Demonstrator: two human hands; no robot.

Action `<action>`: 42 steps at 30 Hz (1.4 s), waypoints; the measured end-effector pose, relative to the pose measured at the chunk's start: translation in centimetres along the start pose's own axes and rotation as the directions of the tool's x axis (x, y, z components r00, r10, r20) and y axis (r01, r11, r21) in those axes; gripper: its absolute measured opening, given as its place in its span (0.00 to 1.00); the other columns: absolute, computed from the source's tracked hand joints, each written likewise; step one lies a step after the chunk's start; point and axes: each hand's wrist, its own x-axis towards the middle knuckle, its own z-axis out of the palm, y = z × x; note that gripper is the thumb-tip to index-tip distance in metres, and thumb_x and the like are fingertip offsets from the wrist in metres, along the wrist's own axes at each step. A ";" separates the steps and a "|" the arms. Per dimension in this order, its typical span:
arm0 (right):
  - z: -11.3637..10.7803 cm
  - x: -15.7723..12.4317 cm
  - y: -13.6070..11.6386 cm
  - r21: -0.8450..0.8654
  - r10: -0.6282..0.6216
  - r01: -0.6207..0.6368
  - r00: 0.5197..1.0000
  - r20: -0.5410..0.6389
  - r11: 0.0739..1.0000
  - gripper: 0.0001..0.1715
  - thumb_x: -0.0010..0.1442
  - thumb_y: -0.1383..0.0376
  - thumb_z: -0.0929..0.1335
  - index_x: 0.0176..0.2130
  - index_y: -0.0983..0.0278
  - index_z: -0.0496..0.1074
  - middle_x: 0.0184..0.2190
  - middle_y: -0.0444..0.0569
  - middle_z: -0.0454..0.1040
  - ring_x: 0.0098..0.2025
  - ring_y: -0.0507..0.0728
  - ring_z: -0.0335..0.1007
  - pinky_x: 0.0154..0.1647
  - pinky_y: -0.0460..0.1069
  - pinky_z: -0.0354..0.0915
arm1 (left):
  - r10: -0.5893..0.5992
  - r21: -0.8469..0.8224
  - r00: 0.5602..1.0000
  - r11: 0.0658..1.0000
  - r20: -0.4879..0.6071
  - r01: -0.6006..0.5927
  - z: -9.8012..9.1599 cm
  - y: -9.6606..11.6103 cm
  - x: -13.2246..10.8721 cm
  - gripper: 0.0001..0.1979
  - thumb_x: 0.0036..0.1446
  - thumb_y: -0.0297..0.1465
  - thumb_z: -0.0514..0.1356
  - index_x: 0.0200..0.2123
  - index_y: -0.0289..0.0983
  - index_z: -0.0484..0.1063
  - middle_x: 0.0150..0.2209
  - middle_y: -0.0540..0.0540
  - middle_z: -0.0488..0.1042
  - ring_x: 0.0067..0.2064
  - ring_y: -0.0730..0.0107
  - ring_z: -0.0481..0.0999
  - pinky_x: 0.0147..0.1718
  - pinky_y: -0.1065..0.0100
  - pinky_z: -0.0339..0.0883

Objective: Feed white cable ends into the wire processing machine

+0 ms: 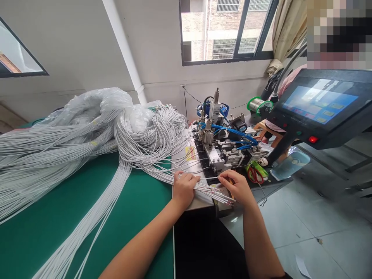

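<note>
My left hand [184, 188] is closed over a bundle of thin white cables [213, 192], whose ends stick out to the right past the table edge. One single white cable [208, 178] runs apart from the bundle, from my left hand to my right. Its end is pinched between the thumb and fingers of my right hand [236, 186]. Just beyond the fingertips stands a small bench machine [213, 155] with metal cylinders and blue air hoses. From my left hand the cables trail back into a large coiled heap [151, 139].
A green mat [139, 201] covers the table, with more cables and clear plastic wrap [110, 100] on the left. A lit control screen [321, 100], a solder wire spool [257, 105] and red-handled scissors [255, 174] are at the right. Another person stands behind the screen.
</note>
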 end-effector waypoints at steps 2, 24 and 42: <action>-0.5 0.1 0.3 0.019 0.016 -0.016 1.000 0.005 1.000 0.13 0.60 0.55 0.67 0.32 0.61 0.75 0.32 0.50 0.75 0.33 0.59 0.68 0.34 0.51 0.64 | 0.062 -0.022 0.998 0.998 0.016 -0.062 0.1 -0.1 0.1 0.19 0.53 0.17 0.52 0.41 0.42 0.75 0.31 0.49 0.75 0.36 0.68 0.73 0.51 0.57 0.52; 0.5 -0.1 0.4 0.250 0.221 -0.206 0.975 -0.035 0.946 0.17 0.54 0.52 0.70 0.27 0.63 0.73 0.24 0.46 0.71 0.25 0.54 0.64 0.25 0.48 0.60 | 0.204 -0.033 0.977 0.979 0.060 -0.202 0.4 0.0 0.4 0.15 0.56 0.20 0.53 0.40 0.41 0.75 0.29 0.50 0.74 0.33 0.70 0.71 0.48 0.60 0.52; 0.6 1.3 4.6 -0.034 0.172 -0.173 0.985 -0.031 0.984 0.13 0.55 0.57 0.66 0.25 0.63 0.69 0.23 0.45 0.70 0.28 0.55 0.63 0.31 0.48 0.59 | 0.121 0.009 0.966 0.992 0.228 -0.126 0.8 0.5 1.4 0.26 0.48 0.17 0.54 0.47 0.47 0.73 0.34 0.49 0.73 0.39 0.66 0.70 0.45 0.59 0.52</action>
